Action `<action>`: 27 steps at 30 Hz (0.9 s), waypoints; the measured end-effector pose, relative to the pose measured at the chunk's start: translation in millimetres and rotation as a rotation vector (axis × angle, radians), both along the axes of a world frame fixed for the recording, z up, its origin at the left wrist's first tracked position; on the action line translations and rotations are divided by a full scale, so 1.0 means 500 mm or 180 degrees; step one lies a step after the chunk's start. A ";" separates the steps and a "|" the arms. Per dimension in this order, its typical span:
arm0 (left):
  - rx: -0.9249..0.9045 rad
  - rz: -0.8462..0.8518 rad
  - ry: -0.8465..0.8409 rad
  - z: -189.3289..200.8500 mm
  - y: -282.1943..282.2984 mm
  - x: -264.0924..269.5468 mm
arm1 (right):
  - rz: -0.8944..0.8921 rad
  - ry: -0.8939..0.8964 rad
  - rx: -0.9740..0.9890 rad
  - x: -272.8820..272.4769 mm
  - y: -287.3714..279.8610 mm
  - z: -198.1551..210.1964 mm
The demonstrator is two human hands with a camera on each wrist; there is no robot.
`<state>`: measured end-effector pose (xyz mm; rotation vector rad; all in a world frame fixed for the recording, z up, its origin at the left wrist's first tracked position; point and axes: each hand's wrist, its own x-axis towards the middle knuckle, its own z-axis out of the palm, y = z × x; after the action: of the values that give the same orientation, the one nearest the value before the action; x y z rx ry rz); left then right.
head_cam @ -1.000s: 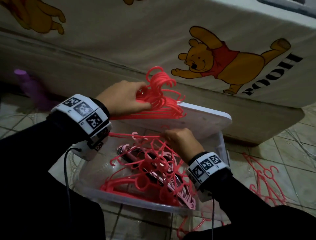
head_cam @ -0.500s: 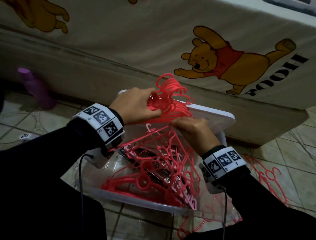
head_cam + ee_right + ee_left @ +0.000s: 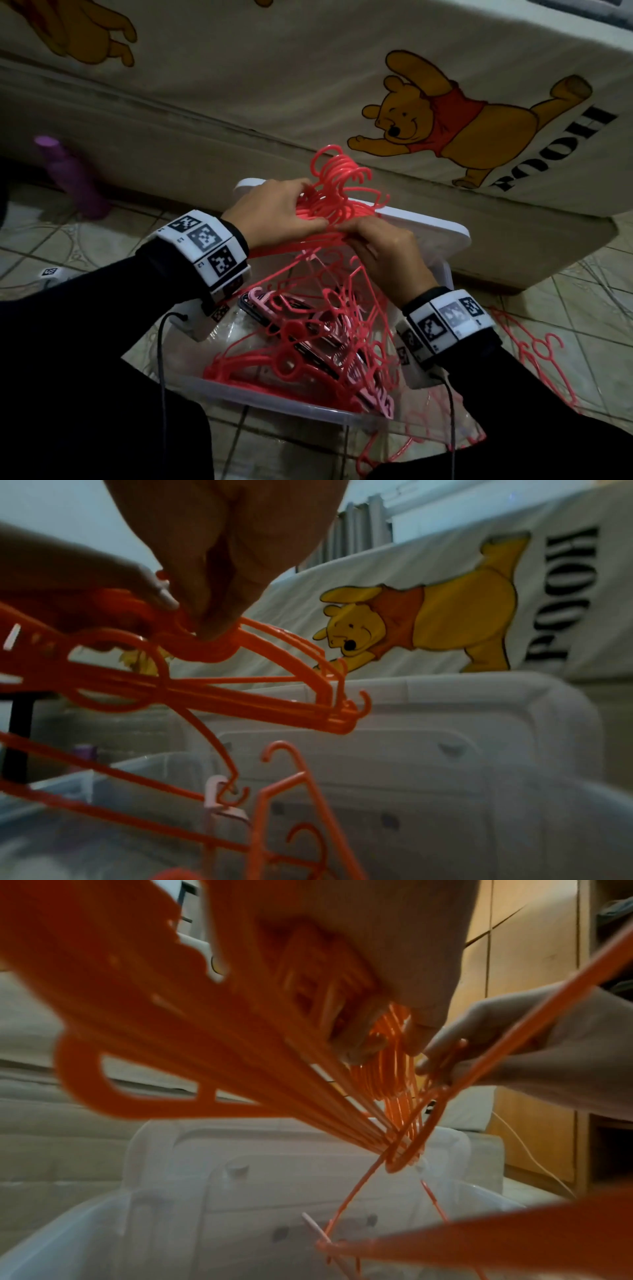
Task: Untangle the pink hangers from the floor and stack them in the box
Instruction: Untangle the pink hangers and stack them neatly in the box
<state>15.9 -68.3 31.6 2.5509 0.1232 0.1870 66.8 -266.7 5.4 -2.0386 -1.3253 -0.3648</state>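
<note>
My left hand (image 3: 274, 214) grips a stacked bundle of pink hangers (image 3: 337, 192) above the far side of the clear plastic box (image 3: 260, 399); their hooks fan upward. My right hand (image 3: 383, 253) pinches one hanger (image 3: 212, 645) by its neck and holds it against the bundle. That hanger trails down into a tangled pile of pink hangers (image 3: 308, 349) lying in the box. In the left wrist view the bundle (image 3: 212, 1047) fills the frame, with the right hand's fingers (image 3: 445, 1053) beside it. A pale pink hanger (image 3: 376, 399) lies among the pile.
The box's white lid (image 3: 428, 226) leans behind the box against a mattress with a bear print (image 3: 445, 130). More pink hangers (image 3: 534, 353) lie on the tiled floor at right. A purple bottle (image 3: 72, 178) stands at left.
My right hand rose out of the box with one hanger and brought it up to the bundle in my left hand. The left hand shifted slightly right and up.
</note>
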 end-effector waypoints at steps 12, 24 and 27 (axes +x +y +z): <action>-0.0257 0.0236 -0.0092 0.007 0.003 0.017 | 0.0086 -0.0766 -0.0947 -0.102 0.073 -0.023; -0.0141 0.0225 -0.0029 0.010 0.008 0.018 | 0.0492 0.0406 -0.0435 -0.098 0.085 -0.065; 0.0047 0.0207 -0.0004 0.011 0.003 0.012 | 0.0449 -0.0342 -0.0435 -0.091 0.094 -0.060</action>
<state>21.7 -66.8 37.2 2.5633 0.2050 0.2152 21.1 -219.5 -24.7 -2.0457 -1.5888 -0.3315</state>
